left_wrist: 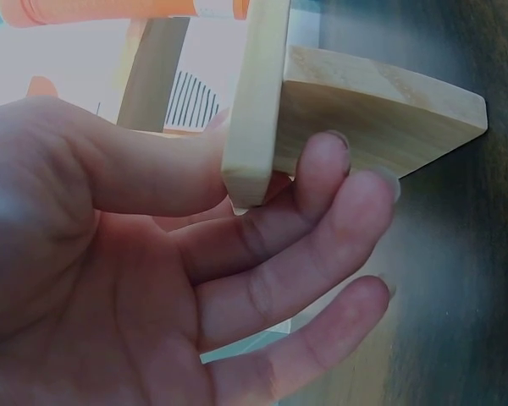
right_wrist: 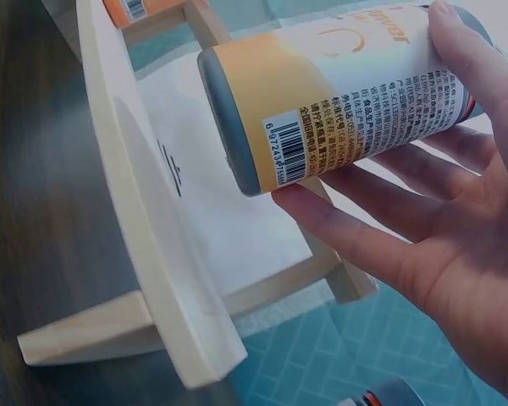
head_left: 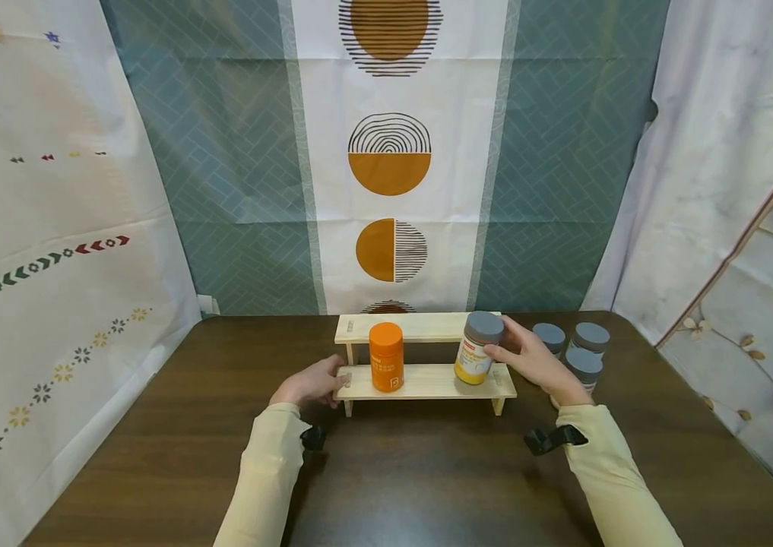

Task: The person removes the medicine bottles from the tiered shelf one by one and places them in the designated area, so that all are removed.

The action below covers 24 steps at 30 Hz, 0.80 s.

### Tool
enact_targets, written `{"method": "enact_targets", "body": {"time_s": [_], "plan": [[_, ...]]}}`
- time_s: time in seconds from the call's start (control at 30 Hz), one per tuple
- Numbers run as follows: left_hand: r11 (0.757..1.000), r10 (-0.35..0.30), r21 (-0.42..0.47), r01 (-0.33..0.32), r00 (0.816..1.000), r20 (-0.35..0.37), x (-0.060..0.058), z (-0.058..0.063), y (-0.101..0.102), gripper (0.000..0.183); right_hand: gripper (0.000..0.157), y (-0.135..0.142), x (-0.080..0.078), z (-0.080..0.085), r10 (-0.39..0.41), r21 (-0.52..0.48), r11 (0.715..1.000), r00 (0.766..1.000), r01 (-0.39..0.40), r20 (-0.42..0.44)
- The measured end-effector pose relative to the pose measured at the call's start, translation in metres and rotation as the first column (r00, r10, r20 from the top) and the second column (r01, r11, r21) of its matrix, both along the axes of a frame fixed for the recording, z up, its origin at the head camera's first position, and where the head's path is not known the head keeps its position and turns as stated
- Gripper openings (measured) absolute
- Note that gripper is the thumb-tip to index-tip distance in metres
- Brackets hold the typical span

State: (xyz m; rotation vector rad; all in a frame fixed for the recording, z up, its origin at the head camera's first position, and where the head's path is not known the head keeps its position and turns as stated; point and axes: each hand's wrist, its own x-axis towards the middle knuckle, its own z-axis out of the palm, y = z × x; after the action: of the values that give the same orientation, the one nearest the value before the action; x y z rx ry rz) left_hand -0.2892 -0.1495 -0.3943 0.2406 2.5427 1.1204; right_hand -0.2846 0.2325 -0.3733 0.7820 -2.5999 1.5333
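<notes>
A two-tier pale wooden shelf (head_left: 427,380) stands on the table. My left hand (head_left: 311,382) grips the left end of its lower board, thumb on top and fingers curled beneath, as the left wrist view shows at the board's end (left_wrist: 258,110). My right hand (head_left: 535,361) holds a grey-lidded jar (head_left: 473,358) with a white and yellow label, slightly tilted at the right part of the lower board. In the right wrist view, thumb and fingers wrap the jar (right_wrist: 347,101), and its base appears apart from the board. An orange bottle (head_left: 387,361) stands upright on the lower board's left half.
Right of the shelf, behind my right hand, stand three more grey-lidded jars (head_left: 584,365), partly hidden by the hand. The dark wooden table (head_left: 427,471) reaches back to a patterned cloth (head_left: 236,190). White cloths hang along both sides.
</notes>
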Motion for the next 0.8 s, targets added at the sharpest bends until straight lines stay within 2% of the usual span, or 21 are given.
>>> {"method": "enact_targets", "body": {"time_s": [0.37,0.53,0.8], "plan": [[1.000,-0.019,-0.004,0.019,1.000,-0.013,0.001,0.000,0.000,0.036,0.053,0.014,0.000,0.003,-0.031,0.047,0.998,0.999,0.032,-0.013],[1.000,-0.022,-0.007,0.022,1.000,-0.017,0.001,-0.001,0.000,0.036,0.053,0.018,0.003,0.005,-0.050,0.046,0.998,0.999,0.050,-0.003],[1.000,-0.023,0.000,0.023,1.000,-0.017,0.000,-0.001,-0.001,0.034,0.050,0.027,0.006,0.009,-0.051,0.036,0.998,0.998,0.052,-0.034]]}}
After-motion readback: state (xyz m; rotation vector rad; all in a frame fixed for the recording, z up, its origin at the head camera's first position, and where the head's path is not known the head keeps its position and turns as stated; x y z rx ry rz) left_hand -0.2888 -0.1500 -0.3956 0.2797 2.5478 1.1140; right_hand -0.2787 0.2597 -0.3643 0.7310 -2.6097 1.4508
